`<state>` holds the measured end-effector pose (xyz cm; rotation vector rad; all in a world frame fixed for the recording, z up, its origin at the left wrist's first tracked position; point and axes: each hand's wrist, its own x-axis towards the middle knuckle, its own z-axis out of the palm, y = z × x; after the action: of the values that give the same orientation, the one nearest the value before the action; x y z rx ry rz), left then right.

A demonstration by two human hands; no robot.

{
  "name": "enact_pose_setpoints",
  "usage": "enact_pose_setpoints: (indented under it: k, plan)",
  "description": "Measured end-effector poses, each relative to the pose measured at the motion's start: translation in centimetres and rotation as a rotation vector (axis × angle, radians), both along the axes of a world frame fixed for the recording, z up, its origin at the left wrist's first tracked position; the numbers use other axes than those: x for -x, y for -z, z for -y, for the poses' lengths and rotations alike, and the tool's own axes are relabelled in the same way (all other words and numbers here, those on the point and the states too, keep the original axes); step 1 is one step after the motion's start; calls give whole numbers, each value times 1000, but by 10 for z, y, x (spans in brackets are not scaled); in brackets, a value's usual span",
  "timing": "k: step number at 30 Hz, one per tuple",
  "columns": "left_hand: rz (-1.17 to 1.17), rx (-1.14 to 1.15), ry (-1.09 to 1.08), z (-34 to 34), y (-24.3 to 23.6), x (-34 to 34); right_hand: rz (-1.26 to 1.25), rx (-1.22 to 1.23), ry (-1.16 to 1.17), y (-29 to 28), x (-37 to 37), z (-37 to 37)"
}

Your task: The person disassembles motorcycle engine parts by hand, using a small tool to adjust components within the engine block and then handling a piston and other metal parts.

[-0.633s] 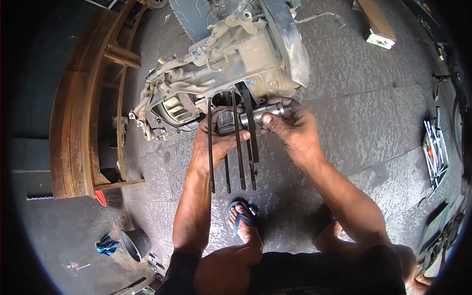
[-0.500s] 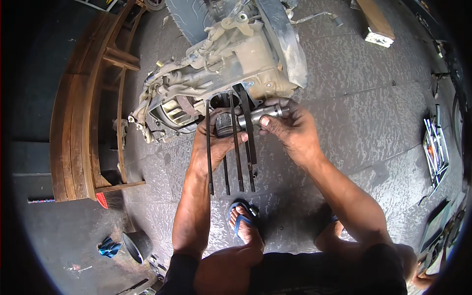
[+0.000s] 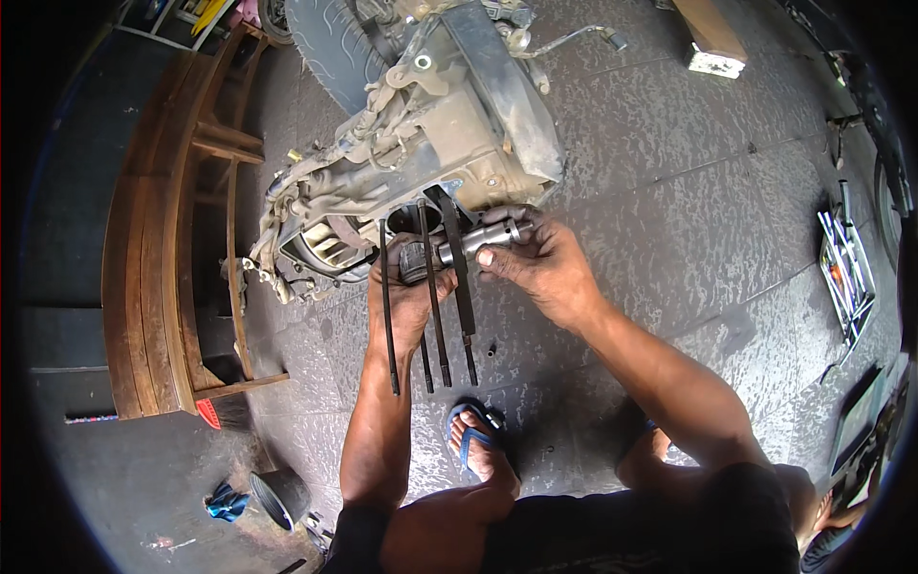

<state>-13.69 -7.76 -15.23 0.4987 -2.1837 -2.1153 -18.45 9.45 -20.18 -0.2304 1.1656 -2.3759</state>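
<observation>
Since the earlier frames, both hands stay at the engine case (image 3: 430, 143), barely shifted. Left hand (image 3: 406, 287) fingers clamp a metal cylinder (image 3: 473, 241) just below the case opening, among long studs (image 3: 435, 306); right hand (image 3: 545, 263) fingers pinch its outer end.

I see a dull silver-grey metal cylinder (image 3: 483, 239) against a grimy tan-and-grey engine block (image 3: 421, 143), with black studs (image 3: 435, 316) jutting out. The floor (image 3: 669, 191) is mottled grey; my sandal (image 3: 473, 435) is blue.
</observation>
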Motion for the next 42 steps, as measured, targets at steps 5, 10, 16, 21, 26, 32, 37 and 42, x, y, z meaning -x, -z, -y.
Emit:
enact_pose_setpoints:
  k: [5, 10, 16, 21, 26, 32, 37, 42]
  plan:
    - [-27, 93, 29, 5, 5, -1, 14, 32, -16, 4, 0, 3]
    - [-13, 188, -10, 2, 2, -1, -5, 12, -30, 2, -2, -2]
    - [-87, 233, 31, 10, 7, -4, -18, -481, -574, 56, 6, -38]
    - [-85, 141, 77, 8, 6, -2, -892, -1019, -611, 153, -82, -13]
    - [-135, 327, 81, 6, -1, 1, -808, -1069, -255, 187, -145, 52]
    - [-4, 257, 6, 3, 1, 0, -768, -1140, 65, 220, -126, 35]
    - [-77, 195, 17, 3, 15, -1, -281, -581, 337, 134, -50, -51]
    - [-127, 111, -41, 26, 21, -17, 0, -95, 151, 15, -1, -50]
